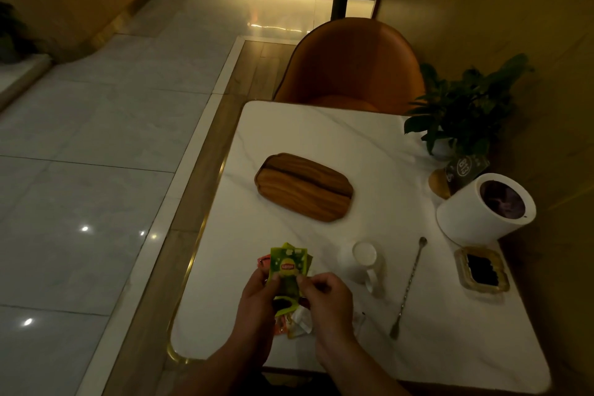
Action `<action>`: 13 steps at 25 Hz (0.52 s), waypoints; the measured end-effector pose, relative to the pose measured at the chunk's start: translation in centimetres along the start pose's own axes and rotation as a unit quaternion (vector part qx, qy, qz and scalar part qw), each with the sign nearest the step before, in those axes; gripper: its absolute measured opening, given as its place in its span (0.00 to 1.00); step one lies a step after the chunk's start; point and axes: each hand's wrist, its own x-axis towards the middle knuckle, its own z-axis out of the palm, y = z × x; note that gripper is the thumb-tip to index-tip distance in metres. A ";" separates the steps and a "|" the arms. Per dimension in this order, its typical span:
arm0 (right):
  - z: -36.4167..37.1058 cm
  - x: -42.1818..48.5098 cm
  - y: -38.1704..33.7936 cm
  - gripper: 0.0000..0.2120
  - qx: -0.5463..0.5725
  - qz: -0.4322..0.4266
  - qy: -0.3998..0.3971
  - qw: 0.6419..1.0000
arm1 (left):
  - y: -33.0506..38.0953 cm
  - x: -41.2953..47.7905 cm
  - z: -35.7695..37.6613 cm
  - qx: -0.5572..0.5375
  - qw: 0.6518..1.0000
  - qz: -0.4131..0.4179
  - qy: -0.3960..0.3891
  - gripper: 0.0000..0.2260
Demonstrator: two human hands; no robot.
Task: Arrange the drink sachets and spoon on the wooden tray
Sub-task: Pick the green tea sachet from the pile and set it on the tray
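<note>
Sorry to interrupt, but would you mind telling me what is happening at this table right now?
A person is holding a small stack of drink sachets in both hands, the left hand underneath and the right hand pinching the green top one. The wooden tray sits empty further back on the white table. The long spoon lies untouched to the right, beside a white mug. Nothing has been arranged yet.

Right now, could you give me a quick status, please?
Both hands, left and right, holding sachets. Tray bare. Spoon on table. Mug beside path.
</note>
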 end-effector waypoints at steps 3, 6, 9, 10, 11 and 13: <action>0.0 -0.4 -0.4 0.09 0.024 -0.029 -0.001 0.999 | 0.0 0.2 -0.7 0.046 0.999 -0.008 0.027 0.08; -0.4 -0.1 -0.9 0.10 0.000 -0.070 -0.044 0.997 | 1.2 0.5 -1.8 0.091 0.996 0.020 0.011 0.07; 0.1 -0.1 -0.9 0.08 -0.048 -0.103 -0.084 0.990 | 2.0 1.0 -2.0 0.120 0.992 0.038 0.011 0.08; 0.3 0.1 -0.9 0.07 -0.060 -0.108 -0.100 0.987 | 1.9 1.1 -2.0 0.129 0.990 0.045 0.030 0.08; 0.3 0.5 -0.8 0.06 -0.072 -0.113 -0.115 0.984 | 1.9 1.3 -2.2 0.134 0.988 0.051 0.056 0.06; -0.2 1.8 -0.5 0.05 -0.119 -0.123 -0.129 0.977 | 1.8 1.6 -3.0 0.117 0.988 0.049 0.093 0.06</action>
